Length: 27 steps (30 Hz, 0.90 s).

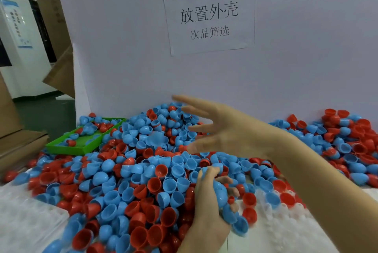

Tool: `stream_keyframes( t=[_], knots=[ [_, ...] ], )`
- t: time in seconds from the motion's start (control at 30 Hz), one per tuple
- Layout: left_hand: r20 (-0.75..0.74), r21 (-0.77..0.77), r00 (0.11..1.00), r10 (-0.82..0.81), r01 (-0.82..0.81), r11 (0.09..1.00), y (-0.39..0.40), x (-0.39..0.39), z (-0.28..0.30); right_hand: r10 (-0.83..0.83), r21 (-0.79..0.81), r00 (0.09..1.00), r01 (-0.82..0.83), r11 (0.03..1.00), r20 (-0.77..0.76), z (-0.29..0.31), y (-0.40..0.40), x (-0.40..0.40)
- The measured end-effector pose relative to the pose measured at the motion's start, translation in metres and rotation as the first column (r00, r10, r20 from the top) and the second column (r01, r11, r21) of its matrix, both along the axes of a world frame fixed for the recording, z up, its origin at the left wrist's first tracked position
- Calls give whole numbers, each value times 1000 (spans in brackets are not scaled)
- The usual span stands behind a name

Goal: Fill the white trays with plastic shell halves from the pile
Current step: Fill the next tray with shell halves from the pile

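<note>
Shell halves (131, 170), glossy blue and red cups, are lying heaped on the table between two white trays (286, 230). Left hand (206, 201) is gripping several blue halves, while right hand (221, 130) is hovering above, fingers spread wide. Paper sign (210, 15) behind is reading "放置外壳 次品筛选".

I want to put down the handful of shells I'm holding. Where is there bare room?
Bare room shows on the left white tray, bordered by the shell pile, and on the right white tray below its few seated shells. The pile's middle is crowded, and the green tray holds shells too.
</note>
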<state>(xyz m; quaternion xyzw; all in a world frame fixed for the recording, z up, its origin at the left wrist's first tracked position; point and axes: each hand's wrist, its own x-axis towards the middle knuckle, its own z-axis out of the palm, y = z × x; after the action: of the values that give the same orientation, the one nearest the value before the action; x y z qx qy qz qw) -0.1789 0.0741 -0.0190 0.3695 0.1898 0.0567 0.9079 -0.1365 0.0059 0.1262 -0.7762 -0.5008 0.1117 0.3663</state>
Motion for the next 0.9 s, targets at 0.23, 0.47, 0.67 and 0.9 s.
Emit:
stream_keyframes(
  t=[0.23, 0.47, 0.67, 0.9],
  knots=[
    [0, 36, 1000, 12, -12, 999, 0, -2, 4, -102, -131, 978, 127, 983, 181, -20, -3, 2],
    [-51, 43, 997, -55, 57, 997, -4, -3, 6, -262, -126, 953, 281, 951, 150, -74, -52, 6],
    [9, -26, 987, -160, 160, 987, -7, -8, 9, -361, -53, 928, 366, 929, 89, -102, -71, 1],
    [86, 18, 953, -291, 291, 957, -7, -7, 4, -425, -19, 892, 433, 901, 151, -108, -77, -4]
  ],
)
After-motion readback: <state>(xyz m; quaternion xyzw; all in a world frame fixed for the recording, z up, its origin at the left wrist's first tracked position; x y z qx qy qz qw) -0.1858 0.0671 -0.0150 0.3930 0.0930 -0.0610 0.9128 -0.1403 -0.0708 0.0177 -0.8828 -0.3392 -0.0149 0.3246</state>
